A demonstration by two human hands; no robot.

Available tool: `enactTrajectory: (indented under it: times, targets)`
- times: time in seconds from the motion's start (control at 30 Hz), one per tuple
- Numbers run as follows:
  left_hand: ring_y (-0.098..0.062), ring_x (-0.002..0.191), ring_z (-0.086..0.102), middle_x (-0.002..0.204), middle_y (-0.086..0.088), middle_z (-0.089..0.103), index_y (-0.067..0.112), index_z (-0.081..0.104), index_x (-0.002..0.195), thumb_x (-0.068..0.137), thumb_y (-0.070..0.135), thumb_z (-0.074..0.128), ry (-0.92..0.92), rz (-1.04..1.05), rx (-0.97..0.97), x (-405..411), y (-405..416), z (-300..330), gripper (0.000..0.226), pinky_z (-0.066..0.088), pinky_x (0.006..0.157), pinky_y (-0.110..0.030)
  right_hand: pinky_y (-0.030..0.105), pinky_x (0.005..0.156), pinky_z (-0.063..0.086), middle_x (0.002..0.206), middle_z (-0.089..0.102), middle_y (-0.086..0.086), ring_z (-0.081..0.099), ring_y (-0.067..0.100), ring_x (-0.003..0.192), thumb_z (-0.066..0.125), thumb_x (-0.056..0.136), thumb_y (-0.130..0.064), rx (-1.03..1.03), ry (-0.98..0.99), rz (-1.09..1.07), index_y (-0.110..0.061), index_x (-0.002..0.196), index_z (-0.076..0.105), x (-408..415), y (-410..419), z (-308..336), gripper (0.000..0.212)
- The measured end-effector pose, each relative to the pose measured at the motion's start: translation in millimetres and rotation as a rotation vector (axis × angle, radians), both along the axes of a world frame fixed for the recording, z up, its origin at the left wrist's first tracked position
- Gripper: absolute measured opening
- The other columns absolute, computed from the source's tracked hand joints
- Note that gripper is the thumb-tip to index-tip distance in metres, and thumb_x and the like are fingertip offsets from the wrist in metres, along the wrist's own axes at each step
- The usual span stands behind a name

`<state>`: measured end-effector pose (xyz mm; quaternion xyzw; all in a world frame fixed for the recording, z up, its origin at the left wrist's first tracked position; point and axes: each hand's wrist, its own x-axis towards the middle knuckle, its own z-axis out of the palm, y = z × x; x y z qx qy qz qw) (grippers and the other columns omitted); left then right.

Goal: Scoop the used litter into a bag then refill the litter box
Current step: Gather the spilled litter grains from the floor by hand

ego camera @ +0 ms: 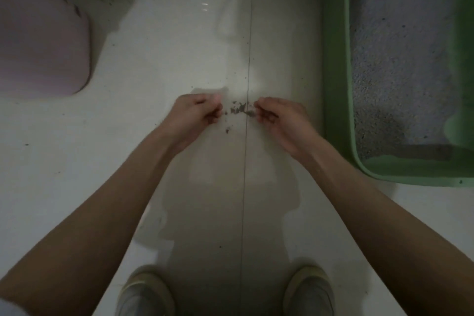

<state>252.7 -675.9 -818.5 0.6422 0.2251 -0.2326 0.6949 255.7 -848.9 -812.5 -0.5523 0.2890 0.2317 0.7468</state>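
Litter box (338, 79) stood at right, grey litter (400, 64) inside.
Head view: left hand (195, 113) and right hand (279, 117) were curled, fingertips pinched; contents unclear. 1 scatter of spilled crumbs (237, 109) lay between them. Judged floor cleanup; next, gathering crumbs.

Two bare forearms, uncovered from elbow to wrist, ending in a left hand (196, 113) and a right hand (282, 117) with no rings, watch or gloves. A sliver of pale sleeve (10, 308) at the near left corner, by the left upper arm. On the feet at the near edge, a left shoe (145, 292) and a right shoe (309, 290), greyish with lighter rounded toe rims.
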Motion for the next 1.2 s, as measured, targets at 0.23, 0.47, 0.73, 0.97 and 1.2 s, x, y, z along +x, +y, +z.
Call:
enactTrajectory:
  times: [0.23,0.47,0.73,0.97,1.2]
  targets:
    - [-0.008,0.061,0.064,0.071,-0.004,0.07,0.008,0.067,0.073,0.089,0.002,0.051,0.154,0.146,-0.317,-6.9,19.9,10.6,0.024,0.053,0.06,-0.015,0.018,0.053,0.04,0.066,0.057,0.008,0.051,0.013,0.056,0.035,0.086,0.014,0.087,-0.004,0.172,-0.004,0.072,0.055,-6.2,-7.3,6.8,0.03]
    - [-0.004,0.059,0.051,0.065,0.005,0.058,0.014,0.063,0.07,0.086,0.018,0.063,-0.099,-0.146,0.514,-0.5,-1.3,-9.3,0.016,0.038,0.059,-0.014,0.016,0.066,0.037,0.083,0.058,-0.001,0.05,0.008,0.073,0.066,0.084,-0.022,-0.886,-0.308,0.597,-0.012,0.093,0.064,6.0,-1.6,-18.8,0.014]
    - [-0.01,0.072,0.047,0.082,0.002,0.051,0.008,0.068,0.086,0.078,0.018,0.071,-0.364,-0.32,0.894,-5.8,-16.9,-29.0,0.013,0.027,0.067,-0.011,0.018,0.07,0.03,0.094,0.059,0.007,0.049,0.015,0.083,0.062,0.086,-0.018,-1.031,-0.411,0.709,-0.007,0.092,0.067,5.5,5.0,-34.0,0.013]
    - [-0.029,0.094,0.052,0.09,-0.013,0.055,0.004,0.065,0.086,0.088,0.015,0.06,-0.394,-0.448,0.978,-5.4,-21.3,-32.3,0.012,0.033,0.077,-0.026,0.029,0.085,0.039,0.109,0.06,0.014,0.055,0.027,0.104,0.052,0.093,-0.018,-1.067,-0.379,0.84,-0.004,0.101,0.065,9.5,12.0,-29.3,0.021]
    - [-0.007,0.063,0.053,0.069,0.001,0.057,0.009,0.06,0.077,0.093,0.012,0.053,-0.052,-0.019,0.158,-0.3,-2.7,-5.8,0.018,0.042,0.064,-0.014,0.013,0.053,0.038,0.059,0.056,-0.003,0.05,-0.002,0.049,0.055,0.09,-0.004,-0.24,-0.132,0.214,-0.007,0.074,0.062,4.0,-2.7,-3.2,0.017]
